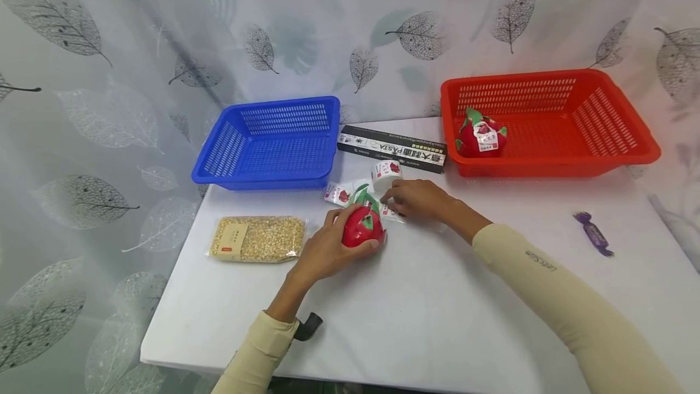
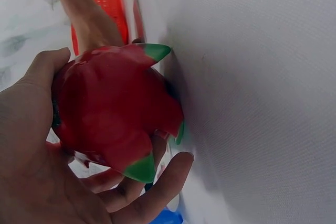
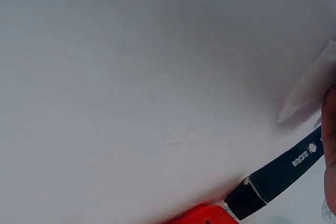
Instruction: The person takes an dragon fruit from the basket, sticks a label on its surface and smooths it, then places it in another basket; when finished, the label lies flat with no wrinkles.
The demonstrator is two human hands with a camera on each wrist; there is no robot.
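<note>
My left hand (image 1: pixel 328 248) grips a red dragon fruit (image 1: pixel 361 227) with green tips, low over the white table. In the left wrist view the thumb and fingers wrap around the dragon fruit (image 2: pixel 113 108). Just right of it, my right hand (image 1: pixel 418 199) has its fingers bent down onto the end of a strip of printed labels (image 1: pixel 391 212). More of that strip lies left of the fruit's leafy top. A label roll (image 1: pixel 386 174) stands right behind the right fingertips. The right wrist view catches only the hand's edge (image 3: pixel 329 150), beside a raised white piece of strip (image 3: pixel 310 85).
A blue basket (image 1: pixel 265 182) stands back left, a red basket (image 1: pixel 552 169) back right with another labelled dragon fruit (image 1: pixel 481 134) inside. Between them lies a black pasta box (image 1: pixel 391 149). A bag of yellow kernels (image 1: pixel 268 239) is left, a purple wrapped candy (image 1: pixel 594 234) right.
</note>
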